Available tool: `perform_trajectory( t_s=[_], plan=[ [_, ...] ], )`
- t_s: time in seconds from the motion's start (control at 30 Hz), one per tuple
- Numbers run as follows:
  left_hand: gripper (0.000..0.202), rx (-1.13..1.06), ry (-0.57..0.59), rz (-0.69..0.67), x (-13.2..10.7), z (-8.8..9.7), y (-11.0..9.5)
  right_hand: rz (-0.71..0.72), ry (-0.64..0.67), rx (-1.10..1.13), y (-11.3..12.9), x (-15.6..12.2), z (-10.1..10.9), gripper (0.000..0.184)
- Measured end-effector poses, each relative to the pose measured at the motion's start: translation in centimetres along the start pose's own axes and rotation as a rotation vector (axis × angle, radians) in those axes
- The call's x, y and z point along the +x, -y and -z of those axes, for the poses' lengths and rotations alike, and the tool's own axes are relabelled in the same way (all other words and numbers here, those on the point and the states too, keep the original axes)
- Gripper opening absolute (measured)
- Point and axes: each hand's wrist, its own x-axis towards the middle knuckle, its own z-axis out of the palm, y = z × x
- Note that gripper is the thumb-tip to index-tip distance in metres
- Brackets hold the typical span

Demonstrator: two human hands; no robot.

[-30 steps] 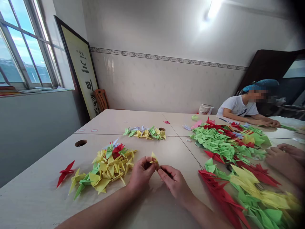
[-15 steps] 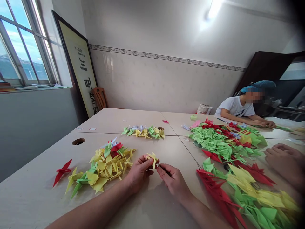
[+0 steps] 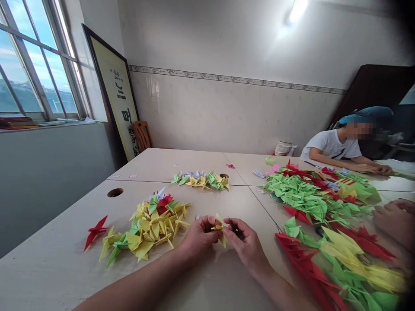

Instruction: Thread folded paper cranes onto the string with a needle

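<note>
My left hand (image 3: pixel 199 236) pinches a yellow origami crane (image 3: pixel 221 230), held just above the table in front of me. Close against it on the right, my right hand (image 3: pixel 248 244) is closed on a thin dark wire-like piece (image 3: pixel 229 221); its full length is hidden by the fingers. Left of my hands lies a heap of yellow origami cranes (image 3: pixel 154 229), topped with a few green, red and pale blue ones. A single red origami crane (image 3: pixel 96 233) rests on the far left of the table.
Farther back lies a row of green, yellow and pale blue cranes (image 3: pixel 201 179). A large green pile (image 3: pixel 298 192) and red strands (image 3: pixel 304 263) fill the right side. Another person's hands (image 3: pixel 394 220) are at the right edge; a person in a cap (image 3: pixel 335 144) sits beyond.
The view has shifted slightly, moving the scene to the right. The yellow crane has been turned edge-on in my left hand, and my right fingers have come up closer to it.
</note>
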Motion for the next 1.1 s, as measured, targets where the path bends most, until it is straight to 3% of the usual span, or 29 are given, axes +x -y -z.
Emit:
perform_trajectory(
  t_s=[0.2, 0.57, 0.87, 1.1],
  plan=[
    [0.043, -0.004, 0.020, -0.035, 0.24, -0.02, 0.34, 0.019, 0.054, -0.047, -0.15, 0.05, -0.06, 0.025],
    [0.033, 0.046, 0.072, -0.037, 0.11, 0.08, 0.19, 0.042, 0.063, -0.082, -0.38, 0.13, 0.01, 0.024],
    [0.040, 0.057, -0.036, -0.043, 0.12, -0.02, 0.78, -0.161, -0.036, 0.123, -0.49, 0.35, -0.18, 0.036],
    [0.020, 0.225, -0.010, -0.076, 0.11, 0.03, 0.83, -0.208, -0.063, 0.175, -0.50, 0.53, -0.27, 0.036]
  ],
)
